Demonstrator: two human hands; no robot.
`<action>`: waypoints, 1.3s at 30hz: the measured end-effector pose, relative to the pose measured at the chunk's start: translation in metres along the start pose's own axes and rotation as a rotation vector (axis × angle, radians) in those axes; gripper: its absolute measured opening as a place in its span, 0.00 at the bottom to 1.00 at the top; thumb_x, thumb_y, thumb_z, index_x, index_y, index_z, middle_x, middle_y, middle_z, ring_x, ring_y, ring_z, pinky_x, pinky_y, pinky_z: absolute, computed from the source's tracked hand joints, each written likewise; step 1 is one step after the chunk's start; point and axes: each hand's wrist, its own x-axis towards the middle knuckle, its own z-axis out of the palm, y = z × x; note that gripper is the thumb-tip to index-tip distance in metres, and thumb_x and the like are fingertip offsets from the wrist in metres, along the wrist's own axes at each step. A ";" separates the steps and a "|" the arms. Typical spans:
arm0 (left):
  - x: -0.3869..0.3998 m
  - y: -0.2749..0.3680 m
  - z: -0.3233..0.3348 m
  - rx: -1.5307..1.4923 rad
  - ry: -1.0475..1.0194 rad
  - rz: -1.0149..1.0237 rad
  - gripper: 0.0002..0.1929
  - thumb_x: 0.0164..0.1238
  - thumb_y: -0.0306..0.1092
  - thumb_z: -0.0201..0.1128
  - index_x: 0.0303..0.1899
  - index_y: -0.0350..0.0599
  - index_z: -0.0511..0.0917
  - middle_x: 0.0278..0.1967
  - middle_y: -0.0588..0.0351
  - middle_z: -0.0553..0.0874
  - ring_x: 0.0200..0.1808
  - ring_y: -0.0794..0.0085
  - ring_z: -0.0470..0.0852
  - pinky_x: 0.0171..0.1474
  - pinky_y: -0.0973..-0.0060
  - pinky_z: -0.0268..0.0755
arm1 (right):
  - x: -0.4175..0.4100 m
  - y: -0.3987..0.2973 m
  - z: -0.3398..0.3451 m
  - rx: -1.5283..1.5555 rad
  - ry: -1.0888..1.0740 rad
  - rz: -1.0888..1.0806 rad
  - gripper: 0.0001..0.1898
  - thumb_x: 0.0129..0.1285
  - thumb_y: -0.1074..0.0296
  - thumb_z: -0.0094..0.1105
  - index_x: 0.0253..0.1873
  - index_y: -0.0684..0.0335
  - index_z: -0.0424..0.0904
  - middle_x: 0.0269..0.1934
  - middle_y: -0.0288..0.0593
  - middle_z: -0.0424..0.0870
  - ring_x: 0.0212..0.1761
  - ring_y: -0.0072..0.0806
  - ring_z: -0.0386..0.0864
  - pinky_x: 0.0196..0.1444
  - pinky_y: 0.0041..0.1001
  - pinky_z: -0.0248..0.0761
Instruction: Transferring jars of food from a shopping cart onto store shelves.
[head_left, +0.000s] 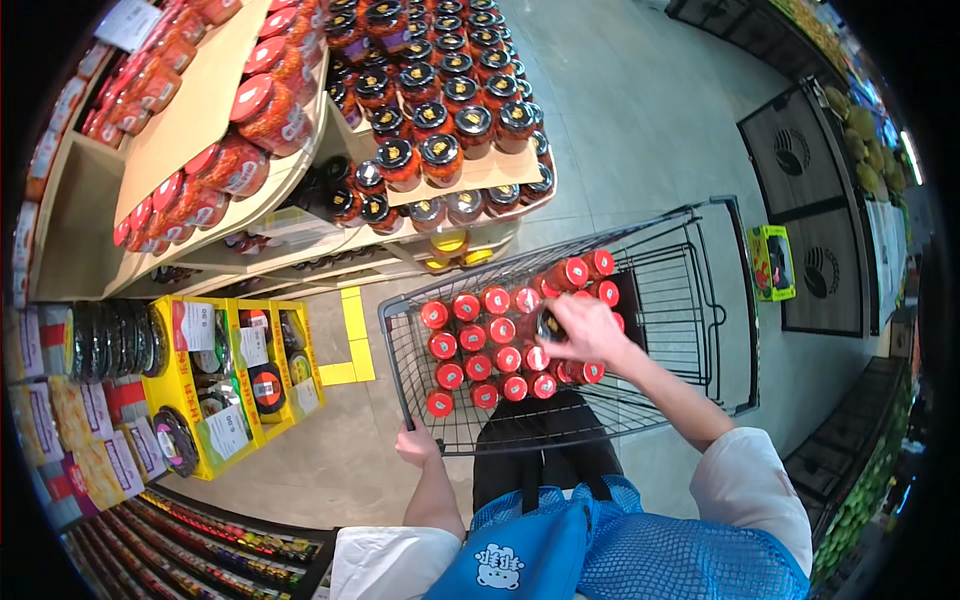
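A black wire shopping cart (679, 300) stands before me, holding many red-lidded glass jars (472, 337) set roughly in rows. My left hand (417, 442) is closed around the cart's rim at its near left corner. Over the jars, my right hand (589, 330) grips a black-lidded jar (551, 324), its body partly hidden by the fingers. Neighbouring red lids lie close around that jar; whether it touches them cannot be told. A wooden display shelf beyond the cart carries rows of black-lidded jars (439, 154).
Larger red-lidded jars (274, 112) fill the wooden shelf (300, 196) at upper left. A yellow display rack (251, 375) with packaged goods stands left of the cart. Yellow tape (358, 337) marks the floor. At right, a green box (772, 262) lies near dark produce stands (814, 217).
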 end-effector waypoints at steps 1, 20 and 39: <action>0.001 -0.002 0.001 -0.007 0.013 0.029 0.18 0.63 0.51 0.65 0.36 0.44 0.88 0.27 0.41 0.87 0.33 0.45 0.87 0.38 0.51 0.78 | 0.023 -0.004 -0.013 0.011 0.080 0.026 0.27 0.56 0.50 0.69 0.50 0.67 0.75 0.30 0.46 0.79 0.30 0.43 0.82 0.33 0.39 0.76; -0.004 0.007 -0.008 0.000 -0.002 0.033 0.13 0.63 0.47 0.64 0.34 0.48 0.87 0.26 0.45 0.87 0.30 0.47 0.86 0.36 0.51 0.78 | 0.215 0.068 -0.032 -0.167 0.170 0.350 0.29 0.58 0.46 0.66 0.54 0.63 0.71 0.50 0.54 0.84 0.50 0.50 0.83 0.52 0.43 0.77; -0.002 0.002 -0.002 -0.027 -0.006 0.016 0.13 0.63 0.47 0.65 0.32 0.49 0.87 0.25 0.46 0.86 0.28 0.48 0.85 0.33 0.52 0.76 | 0.207 0.059 -0.014 -0.129 0.307 0.360 0.39 0.55 0.46 0.74 0.63 0.66 0.67 0.53 0.52 0.75 0.51 0.50 0.82 0.49 0.43 0.79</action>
